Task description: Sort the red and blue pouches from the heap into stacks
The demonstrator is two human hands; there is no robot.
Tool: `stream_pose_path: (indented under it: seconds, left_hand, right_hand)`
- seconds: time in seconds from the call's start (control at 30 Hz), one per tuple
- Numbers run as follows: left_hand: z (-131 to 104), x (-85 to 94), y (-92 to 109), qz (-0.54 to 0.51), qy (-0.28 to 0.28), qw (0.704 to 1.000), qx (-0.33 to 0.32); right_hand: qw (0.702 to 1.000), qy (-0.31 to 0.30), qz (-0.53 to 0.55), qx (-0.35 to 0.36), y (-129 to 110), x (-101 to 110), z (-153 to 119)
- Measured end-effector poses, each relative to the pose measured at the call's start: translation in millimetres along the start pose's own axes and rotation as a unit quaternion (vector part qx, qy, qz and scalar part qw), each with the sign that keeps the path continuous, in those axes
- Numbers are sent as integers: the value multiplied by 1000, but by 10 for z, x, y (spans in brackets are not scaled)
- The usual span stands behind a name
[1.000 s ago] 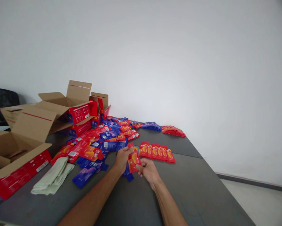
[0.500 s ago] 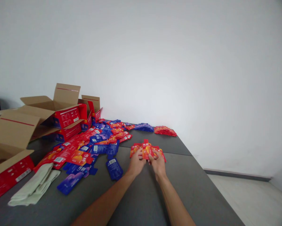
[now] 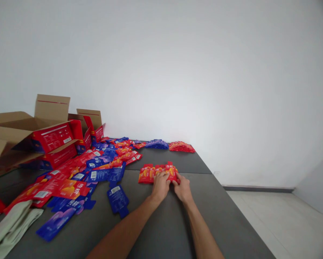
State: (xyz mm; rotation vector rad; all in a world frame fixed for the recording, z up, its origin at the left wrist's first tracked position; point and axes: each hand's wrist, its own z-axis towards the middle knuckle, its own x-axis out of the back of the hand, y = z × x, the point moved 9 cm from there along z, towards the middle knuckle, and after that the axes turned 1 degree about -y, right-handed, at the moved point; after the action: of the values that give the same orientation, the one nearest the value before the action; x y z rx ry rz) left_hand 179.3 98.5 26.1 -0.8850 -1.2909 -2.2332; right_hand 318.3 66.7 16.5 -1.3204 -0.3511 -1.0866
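Note:
A row of overlapping red pouches (image 3: pixel 147 174) with orange fruit prints lies on the dark table (image 3: pixel 164 223). At the right end of that row, both hands are on a red pouch (image 3: pixel 171 171). My left hand (image 3: pixel 161 186) has its fingers bent over the pouch's left side and the row beside it. On the lower right edge of the same pouch, my right hand (image 3: pixel 183 187) pinches with its fingertips. The fingers partly cover the row's right part.
Loose red and blue pouches (image 3: pixel 69 189) are heaped on the left, with a blue pouch (image 3: pixel 117 198) nearer. Open cartons (image 3: pixel 52 136) and a pale cloth (image 3: pixel 14 225) stand further left. Behind lie a blue stack (image 3: pixel 157 144) and a red stack (image 3: pixel 181 146).
The view has turned a little to the right. The red pouch between my hands has come down at the row's right end, and more of the row's left part shows.

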Motion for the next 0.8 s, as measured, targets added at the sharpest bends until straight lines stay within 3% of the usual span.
stream_pose_path:
  seconds: [0.2,0.37,0.53,0.8]
  left_hand:
    - [4,-146,102,103,-23,994,-5]
    - [-15,-189,120,146,-35,989,2]
    - [-12,-156,107,158,-8,987,-3]
    - [17,-163,128,126,-22,992,-15]
  right_hand:
    - [996,-19,-82,-42,173,-61,-5]
    - [991,-32,-122,-34,215,-137,-17]
    - [991,-55,-118,-13,244,-216,-13]
    - [996,-33,-77,-8,254,-183,-22]
